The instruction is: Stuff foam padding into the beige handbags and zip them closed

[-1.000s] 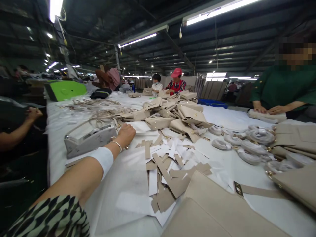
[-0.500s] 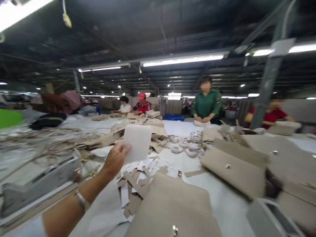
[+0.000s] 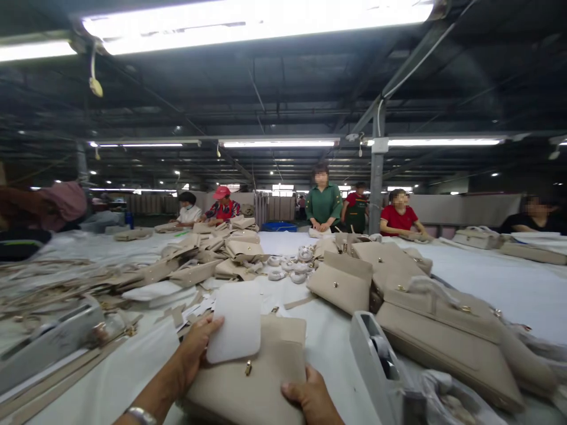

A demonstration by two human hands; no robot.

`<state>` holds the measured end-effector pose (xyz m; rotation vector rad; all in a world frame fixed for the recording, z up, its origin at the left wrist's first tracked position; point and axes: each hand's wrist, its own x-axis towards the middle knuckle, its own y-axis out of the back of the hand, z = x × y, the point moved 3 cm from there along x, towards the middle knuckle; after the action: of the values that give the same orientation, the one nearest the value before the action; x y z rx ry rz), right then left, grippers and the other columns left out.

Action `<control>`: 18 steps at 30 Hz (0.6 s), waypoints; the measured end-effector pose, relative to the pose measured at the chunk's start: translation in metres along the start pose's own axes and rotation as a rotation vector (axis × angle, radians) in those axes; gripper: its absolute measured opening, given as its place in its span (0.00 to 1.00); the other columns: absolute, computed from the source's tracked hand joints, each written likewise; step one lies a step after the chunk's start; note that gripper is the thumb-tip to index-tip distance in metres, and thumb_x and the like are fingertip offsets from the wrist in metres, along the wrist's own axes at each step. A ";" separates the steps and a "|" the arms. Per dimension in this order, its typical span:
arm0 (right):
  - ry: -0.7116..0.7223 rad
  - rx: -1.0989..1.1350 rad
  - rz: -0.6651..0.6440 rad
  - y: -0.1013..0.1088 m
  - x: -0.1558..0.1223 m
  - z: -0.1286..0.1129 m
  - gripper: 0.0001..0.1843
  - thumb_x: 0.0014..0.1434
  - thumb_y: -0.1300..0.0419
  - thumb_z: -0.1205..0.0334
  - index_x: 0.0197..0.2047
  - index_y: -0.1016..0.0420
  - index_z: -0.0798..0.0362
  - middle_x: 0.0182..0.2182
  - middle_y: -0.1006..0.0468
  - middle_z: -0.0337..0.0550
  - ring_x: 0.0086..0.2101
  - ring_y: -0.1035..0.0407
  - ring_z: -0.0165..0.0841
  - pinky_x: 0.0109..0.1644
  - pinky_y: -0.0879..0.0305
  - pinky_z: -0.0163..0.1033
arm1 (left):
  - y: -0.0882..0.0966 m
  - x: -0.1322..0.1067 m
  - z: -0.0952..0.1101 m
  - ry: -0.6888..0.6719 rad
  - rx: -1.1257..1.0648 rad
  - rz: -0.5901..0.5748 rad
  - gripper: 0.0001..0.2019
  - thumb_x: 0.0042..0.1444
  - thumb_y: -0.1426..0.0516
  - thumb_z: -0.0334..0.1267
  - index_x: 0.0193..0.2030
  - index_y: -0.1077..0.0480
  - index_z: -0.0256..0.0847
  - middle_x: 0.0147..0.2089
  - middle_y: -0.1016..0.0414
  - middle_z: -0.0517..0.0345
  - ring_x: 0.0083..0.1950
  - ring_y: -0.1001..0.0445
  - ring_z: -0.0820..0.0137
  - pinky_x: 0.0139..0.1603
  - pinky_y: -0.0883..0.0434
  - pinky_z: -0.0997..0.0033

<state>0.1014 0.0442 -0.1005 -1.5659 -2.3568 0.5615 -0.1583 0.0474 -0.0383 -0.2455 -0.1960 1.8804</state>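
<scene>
My left hand [image 3: 195, 348] pinches the left edge of a white rounded-corner sheet [image 3: 235, 323], held tilted up over a beige handbag [image 3: 252, 386]. The bag lies in front of me with a small gold clasp [image 3: 248, 368] on its face. My right hand [image 3: 312, 396] grips the bag's right edge, thumb on top and fingers behind it. Behind the sheet, loose beige and white strips [image 3: 186, 313] lie partly hidden.
Grey tape dispensers stand at left [image 3: 53, 336] and right [image 3: 376, 366]. Finished-looking beige bags [image 3: 443, 330] pile up at right, flat bag pieces [image 3: 199, 265] at mid-left. Wrapped ring-shaped handles [image 3: 299, 268] lie mid-table. Several people, one in a green top [image 3: 323, 203], work across the table.
My left hand has brought the white sheet lower, over the bag. My right hand has come into view, holding the bag's right edge. The camera view has turned right.
</scene>
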 end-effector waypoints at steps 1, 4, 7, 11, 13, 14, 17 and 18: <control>0.051 0.009 0.007 -0.003 0.001 -0.009 0.34 0.31 0.29 0.60 0.44 0.30 0.60 0.33 0.20 0.49 0.34 0.26 0.45 0.40 0.30 0.46 | -0.004 -0.003 0.009 -0.045 -0.021 -0.001 0.20 0.50 0.38 0.38 0.50 0.31 0.38 0.39 0.20 0.52 0.32 0.23 0.65 0.29 0.27 0.70; 0.150 -0.018 0.017 -0.009 0.004 -0.045 0.33 0.39 0.30 0.58 0.49 0.33 0.58 0.37 0.21 0.48 0.34 0.26 0.41 0.39 0.30 0.45 | -0.020 -0.013 0.033 -0.204 -0.101 -0.037 0.19 0.49 0.38 0.39 0.48 0.31 0.39 0.38 0.21 0.54 0.33 0.23 0.67 0.35 0.27 0.70; 0.252 -0.122 -0.018 -0.004 0.006 -0.072 0.31 0.40 0.29 0.56 0.47 0.32 0.57 0.38 0.22 0.47 0.35 0.27 0.39 0.39 0.30 0.43 | -0.031 -0.023 0.031 -0.320 -0.068 -0.031 0.21 0.47 0.37 0.46 0.47 0.31 0.38 0.39 0.21 0.55 0.35 0.24 0.66 0.36 0.27 0.70; 0.247 -0.240 0.016 0.025 0.002 -0.059 0.29 0.41 0.30 0.51 0.43 0.31 0.57 0.37 0.22 0.48 0.35 0.27 0.40 0.39 0.30 0.43 | -0.039 -0.036 -0.007 -0.322 0.154 0.008 0.25 0.46 0.39 0.55 0.44 0.30 0.37 0.38 0.21 0.54 0.37 0.25 0.61 0.36 0.27 0.68; 0.229 -0.223 0.037 0.037 -0.003 -0.042 0.30 0.42 0.30 0.50 0.44 0.30 0.57 0.38 0.22 0.49 0.36 0.27 0.41 0.41 0.30 0.45 | -0.048 -0.044 -0.014 -0.343 0.284 -0.017 0.25 0.48 0.42 0.57 0.44 0.30 0.38 0.37 0.22 0.54 0.37 0.25 0.60 0.35 0.28 0.68; 0.231 -0.202 0.006 0.039 -0.007 -0.036 0.31 0.41 0.30 0.50 0.46 0.30 0.57 0.38 0.22 0.49 0.37 0.27 0.42 0.42 0.31 0.46 | -0.054 -0.047 -0.010 -0.380 0.348 -0.042 0.25 0.50 0.43 0.57 0.45 0.30 0.38 0.37 0.22 0.55 0.37 0.25 0.60 0.34 0.29 0.68; 0.234 -0.118 -0.206 0.030 -0.019 -0.027 0.35 0.38 0.28 0.51 0.49 0.30 0.56 0.36 0.21 0.47 0.36 0.26 0.43 0.42 0.31 0.47 | -0.085 -0.054 0.019 -0.509 0.520 -0.180 0.21 0.53 0.45 0.55 0.44 0.31 0.40 0.36 0.24 0.56 0.37 0.27 0.62 0.35 0.31 0.70; 0.227 -0.088 -0.259 0.025 -0.023 -0.027 0.36 0.37 0.28 0.51 0.49 0.30 0.55 0.35 0.21 0.46 0.36 0.26 0.43 0.42 0.31 0.47 | -0.096 -0.054 0.027 -0.521 0.557 -0.244 0.20 0.54 0.45 0.55 0.42 0.31 0.40 0.36 0.24 0.56 0.36 0.28 0.63 0.35 0.31 0.71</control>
<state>0.1424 0.0363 -0.0878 -1.2534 -2.3822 0.2140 -0.0615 0.0259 0.0166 0.6261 -0.0427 1.6472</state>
